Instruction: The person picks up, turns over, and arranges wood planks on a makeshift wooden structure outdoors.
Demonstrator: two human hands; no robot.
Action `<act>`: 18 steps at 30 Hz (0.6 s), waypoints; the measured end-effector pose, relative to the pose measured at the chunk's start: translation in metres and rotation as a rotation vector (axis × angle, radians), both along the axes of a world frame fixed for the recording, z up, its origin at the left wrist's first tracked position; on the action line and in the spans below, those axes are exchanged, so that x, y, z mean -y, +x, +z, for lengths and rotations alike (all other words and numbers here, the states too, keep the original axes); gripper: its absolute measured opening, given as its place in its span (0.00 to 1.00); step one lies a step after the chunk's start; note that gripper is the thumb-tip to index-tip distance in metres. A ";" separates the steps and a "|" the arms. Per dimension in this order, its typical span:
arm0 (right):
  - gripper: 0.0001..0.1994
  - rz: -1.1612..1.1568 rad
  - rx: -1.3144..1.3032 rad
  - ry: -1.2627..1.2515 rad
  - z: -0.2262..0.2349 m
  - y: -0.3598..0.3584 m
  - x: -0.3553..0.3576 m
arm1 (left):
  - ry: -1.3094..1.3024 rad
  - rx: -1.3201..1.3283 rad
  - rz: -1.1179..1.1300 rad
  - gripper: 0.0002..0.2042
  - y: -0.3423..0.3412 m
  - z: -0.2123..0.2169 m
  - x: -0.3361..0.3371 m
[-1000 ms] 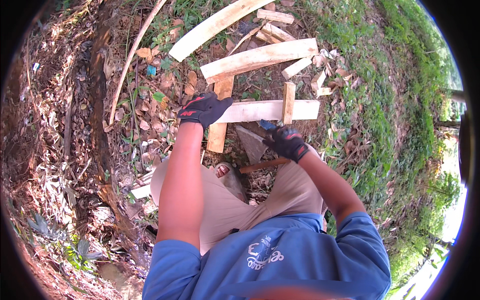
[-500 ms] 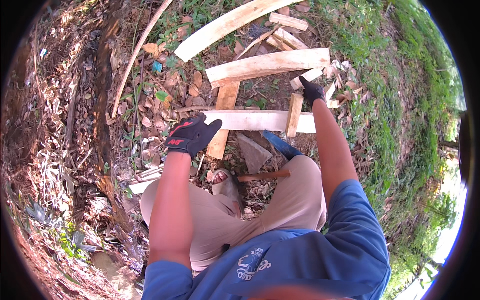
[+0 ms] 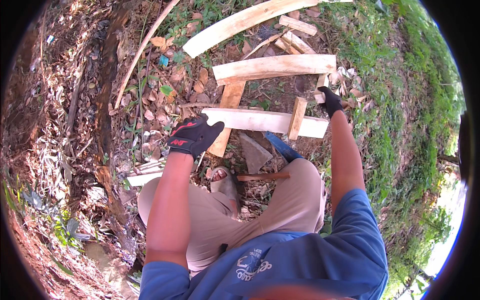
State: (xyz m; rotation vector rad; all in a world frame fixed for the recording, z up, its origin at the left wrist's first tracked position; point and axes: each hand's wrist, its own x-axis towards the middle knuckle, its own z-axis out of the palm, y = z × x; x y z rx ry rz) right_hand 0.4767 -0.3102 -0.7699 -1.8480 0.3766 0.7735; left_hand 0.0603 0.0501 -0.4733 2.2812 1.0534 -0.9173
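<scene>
My left hand (image 3: 196, 136), in a black glove with red marks, grips the left end of a pale wooden plank (image 3: 250, 119), its thumb along the near edge. The plank rests across a browner board (image 3: 231, 97). A short wood block (image 3: 297, 118) lies crosswise on the plank near its right end. Beyond that end, my right hand (image 3: 331, 102), also black-gloved, closes its fingers over another short wood block (image 3: 322, 80); the hand partly hides it. A longer plank (image 3: 275, 68) lies just beyond both hands.
A curved-looking plank (image 3: 240, 24) and several short offcuts (image 3: 298, 25) lie farther off. Close to my knees are a grey stone slab (image 3: 255, 152), a blue flat piece (image 3: 281, 146) and a brown stick (image 3: 262, 176). Dry leaves and grass surround them.
My right hand has moved right and a little nearer, and the short block by its fingers has turned. The pale plank's right end has swung nearer to me. The left hand keeps its place.
</scene>
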 end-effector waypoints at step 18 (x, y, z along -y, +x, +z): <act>0.29 0.579 -0.116 0.158 0.073 -0.351 -0.139 | 0.191 0.436 0.296 0.51 -0.076 0.083 -0.035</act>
